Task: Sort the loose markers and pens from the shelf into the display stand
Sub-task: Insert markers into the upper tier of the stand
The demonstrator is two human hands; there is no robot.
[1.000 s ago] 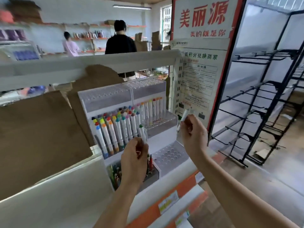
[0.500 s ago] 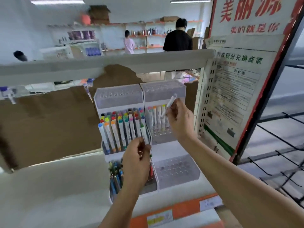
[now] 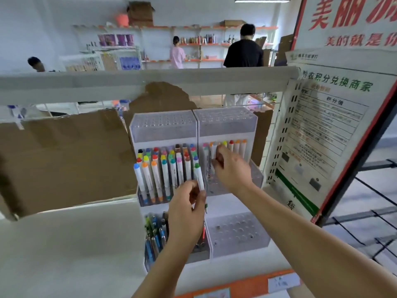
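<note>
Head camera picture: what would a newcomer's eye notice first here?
First, the white display stand in the middle of the shelf, its left middle tier packed with colour-capped markers. In front of it, the left hand holds a green-capped marker, while the right hand reaches into the sparser right row. At the upper right hangs a big red-lettered sign.

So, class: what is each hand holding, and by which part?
The left hand pinches a green-capped marker by its lower barrel. The right hand grips a white marker mid-barrel at the stand's right rack.
</note>
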